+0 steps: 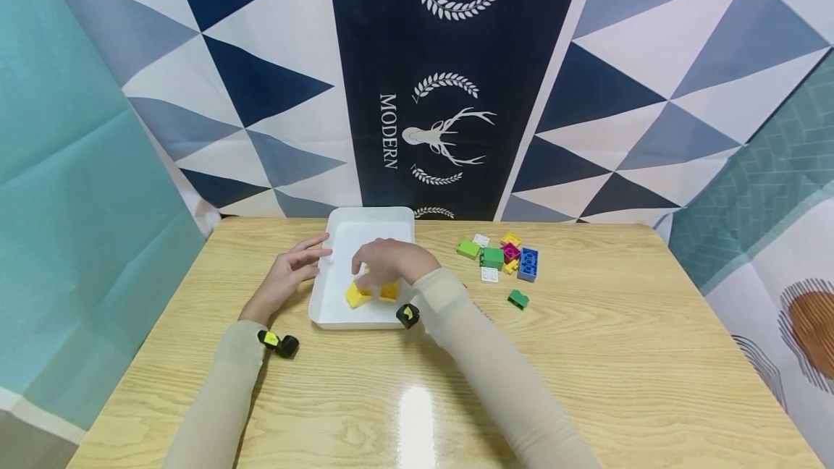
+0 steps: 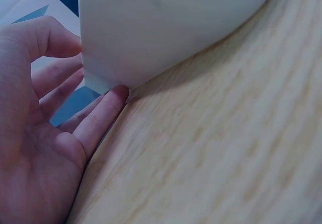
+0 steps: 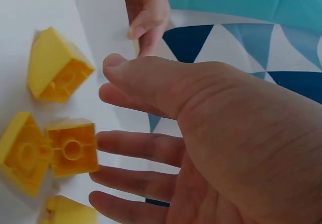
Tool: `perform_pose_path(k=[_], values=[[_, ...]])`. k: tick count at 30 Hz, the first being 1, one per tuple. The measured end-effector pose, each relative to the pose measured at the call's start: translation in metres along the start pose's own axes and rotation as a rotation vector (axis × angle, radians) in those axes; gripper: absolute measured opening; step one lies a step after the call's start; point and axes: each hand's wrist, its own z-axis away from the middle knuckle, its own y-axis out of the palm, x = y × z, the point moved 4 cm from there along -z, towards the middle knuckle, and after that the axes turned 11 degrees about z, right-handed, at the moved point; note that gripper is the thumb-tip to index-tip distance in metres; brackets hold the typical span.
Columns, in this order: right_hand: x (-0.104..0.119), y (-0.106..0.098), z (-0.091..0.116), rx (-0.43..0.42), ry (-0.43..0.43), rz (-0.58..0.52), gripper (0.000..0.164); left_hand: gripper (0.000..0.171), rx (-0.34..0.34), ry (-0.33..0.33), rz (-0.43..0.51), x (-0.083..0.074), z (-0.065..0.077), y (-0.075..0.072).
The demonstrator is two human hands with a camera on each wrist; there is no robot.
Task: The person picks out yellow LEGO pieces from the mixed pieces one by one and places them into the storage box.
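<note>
A white tray (image 1: 339, 252) stands toward the back of the table with yellow toy bricks (image 1: 357, 296) in it. My left hand (image 1: 287, 281) is at the tray's left side; in the left wrist view its fingertips touch the outer wall, fingers mostly straight. Over the tray is my right hand (image 1: 391, 260), fingers extended and apart, with nothing held. The right wrist view has several yellow bricks on the tray floor: a sloped brick (image 3: 55, 68), a square brick (image 3: 73, 148) near the fingertips, and others beside it. Whether those fingertips touch the square brick, I cannot tell.
Right of the tray lie loose bricks: light green (image 1: 468, 249), green (image 1: 491, 258), blue (image 1: 528, 264), magenta (image 1: 511, 252), plus white and yellow ones. A small green brick (image 1: 517, 300) lies nearer. A patterned cloth (image 1: 274, 93) hangs behind the table.
</note>
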Motion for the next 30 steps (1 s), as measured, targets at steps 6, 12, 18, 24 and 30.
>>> perform_pose_path(k=[6,12,18,24,30], values=[[-0.002,-0.010,0.004,0.003,0.012,0.004,0.041,0.040,0.004,0.001,0.003,0.000,0.000,0.000],[-0.007,-0.014,0.004,-0.003,0.008,0.004,0.041,0.039,-0.003,0.001,-0.002,-0.001,0.001,0.000],[-0.014,-0.016,0.005,-0.093,-0.007,0.032,0.038,0.040,-0.003,0.001,0.003,-0.002,0.001,0.001],[-0.024,-0.017,0.010,-0.173,0.019,0.026,0.037,0.040,0.002,0.009,0.014,-0.002,0.001,0.001],[-0.035,-0.019,0.015,-0.260,0.054,0.047,0.035,0.041,-0.004,-0.003,0.018,0.000,0.000,0.001]])
